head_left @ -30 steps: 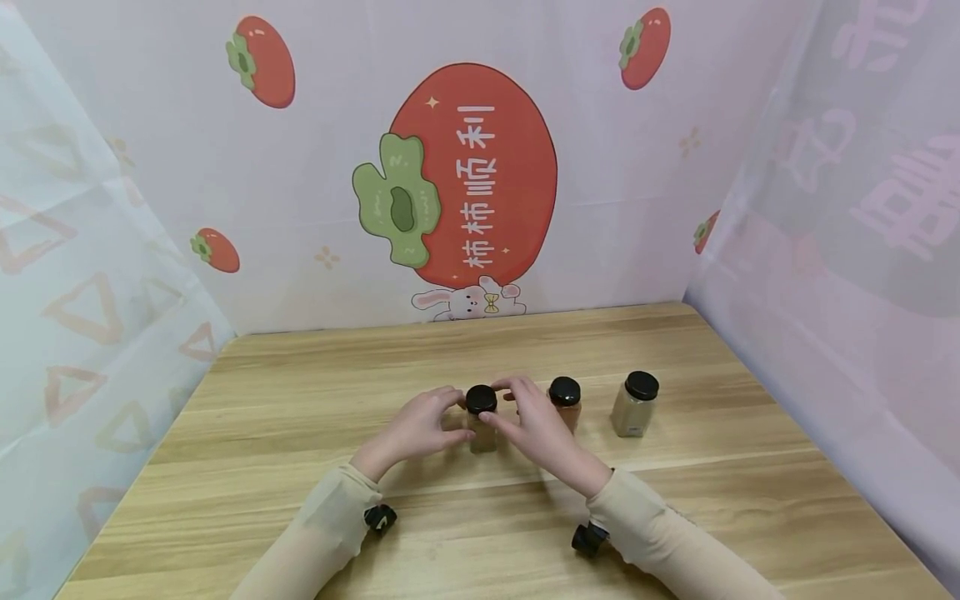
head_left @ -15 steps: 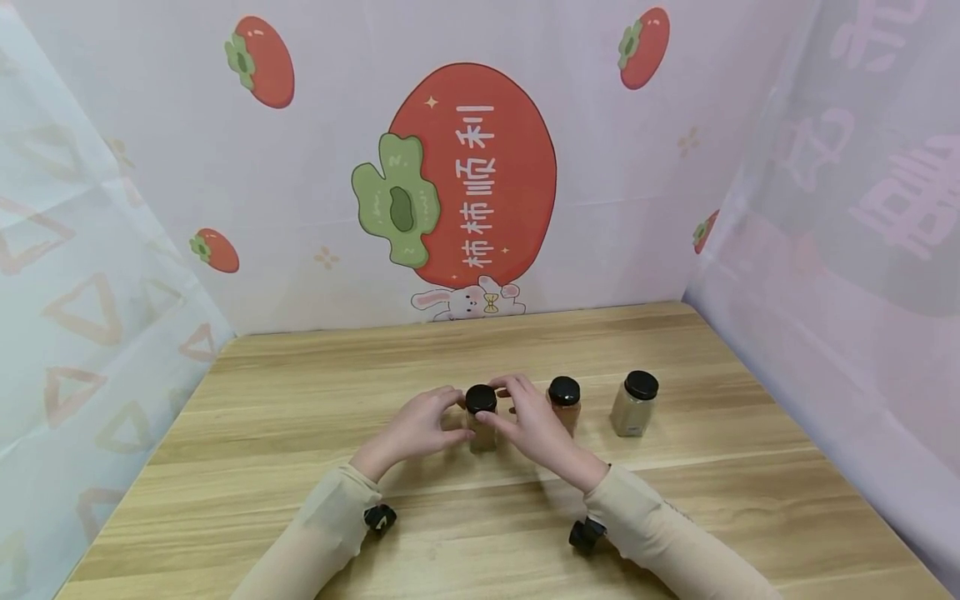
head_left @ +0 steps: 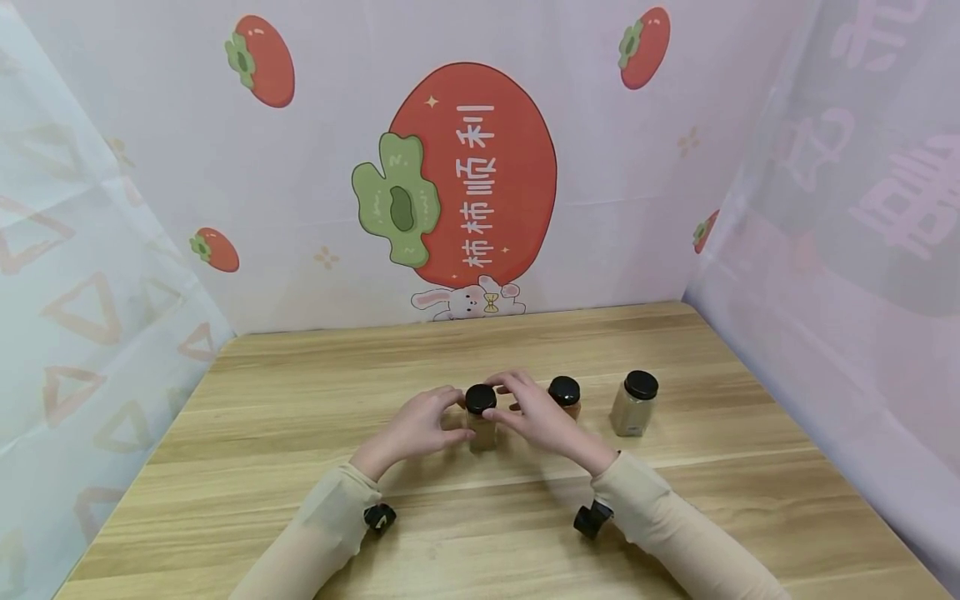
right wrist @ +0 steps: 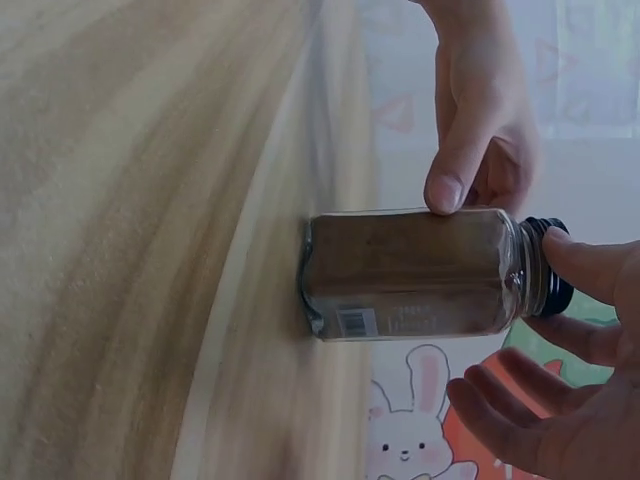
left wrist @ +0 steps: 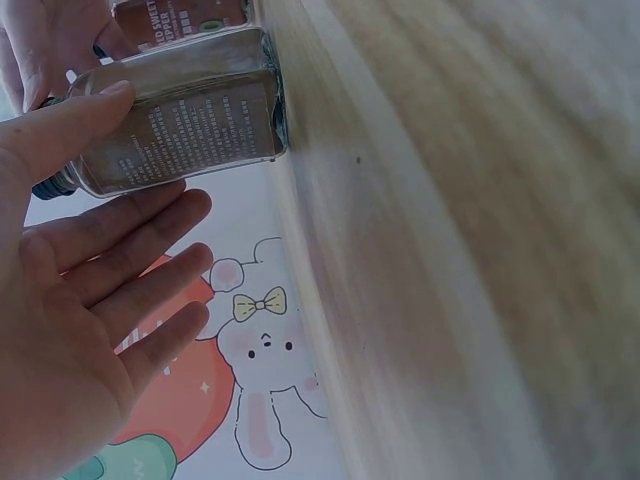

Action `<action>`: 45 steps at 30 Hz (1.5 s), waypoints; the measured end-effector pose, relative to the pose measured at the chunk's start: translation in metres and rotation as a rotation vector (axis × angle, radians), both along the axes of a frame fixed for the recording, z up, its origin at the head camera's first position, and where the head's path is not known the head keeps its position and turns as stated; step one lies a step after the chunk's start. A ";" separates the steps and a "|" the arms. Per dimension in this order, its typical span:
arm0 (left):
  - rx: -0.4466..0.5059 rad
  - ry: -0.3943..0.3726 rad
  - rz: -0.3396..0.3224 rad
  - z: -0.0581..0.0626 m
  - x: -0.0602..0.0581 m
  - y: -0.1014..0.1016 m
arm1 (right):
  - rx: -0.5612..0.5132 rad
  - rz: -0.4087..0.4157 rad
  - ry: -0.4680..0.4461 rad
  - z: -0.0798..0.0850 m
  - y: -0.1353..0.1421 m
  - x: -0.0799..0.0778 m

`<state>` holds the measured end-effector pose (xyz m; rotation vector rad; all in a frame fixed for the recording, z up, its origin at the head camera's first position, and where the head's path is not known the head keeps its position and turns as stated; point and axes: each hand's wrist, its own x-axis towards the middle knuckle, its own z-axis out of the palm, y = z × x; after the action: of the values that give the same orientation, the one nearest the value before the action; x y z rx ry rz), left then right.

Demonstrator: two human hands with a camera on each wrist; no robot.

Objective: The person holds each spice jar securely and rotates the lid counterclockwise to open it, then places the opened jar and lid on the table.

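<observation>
A spice jar (head_left: pixel 482 429) of brown powder with a black lid (head_left: pixel 481 398) stands upright on the wooden table. My left hand (head_left: pixel 424 427) steadies its glass body between thumb and fingers, the other fingers spread out, as the left wrist view shows. At the top, my right hand (head_left: pixel 534 415) pinches the lid with thumb and index finger; its remaining fingers are held off the glass. In the right wrist view the jar's threaded neck (right wrist: pixel 527 268) shows at the lid's edge. Printed text covers the side of the glass jar (left wrist: pixel 190 125) in the left wrist view.
Just right of my right hand is a second black-lidded jar (head_left: pixel 565 392) with reddish powder, partly hidden by that hand. Further right stands a third jar (head_left: pixel 633 408) of pale powder. Printed cloth walls (head_left: pixel 315 167) border the table (head_left: pixel 337 358) at the back and sides.
The right hand has turned slightly about the lid, its wrist shifting a little to the right and its fingertips creeping round. The left hand and the jar keep their place.
</observation>
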<state>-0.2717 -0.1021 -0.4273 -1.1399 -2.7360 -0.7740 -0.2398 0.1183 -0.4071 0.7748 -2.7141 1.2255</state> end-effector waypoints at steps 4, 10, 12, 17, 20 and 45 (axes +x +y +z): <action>0.003 -0.006 -0.005 0.001 0.001 0.000 | 0.003 0.019 -0.014 0.001 0.002 -0.001; -0.007 0.000 -0.010 0.001 0.001 0.000 | 0.008 -0.017 -0.002 -0.001 0.000 0.001; -0.010 0.006 -0.008 0.001 0.000 0.000 | 0.001 -0.042 0.009 -0.003 -0.002 0.003; -0.005 0.003 -0.008 0.000 0.000 -0.001 | -0.020 -0.129 0.039 -0.007 -0.007 0.008; -0.007 0.005 -0.007 0.000 0.000 -0.001 | -0.035 -0.170 0.064 -0.008 -0.011 0.011; -0.002 0.003 -0.008 0.000 0.000 -0.001 | -0.052 -0.117 0.049 -0.003 -0.012 0.009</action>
<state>-0.2721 -0.1032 -0.4270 -1.1524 -2.7327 -0.7699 -0.2313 0.1068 -0.4102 0.6224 -2.6358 1.2296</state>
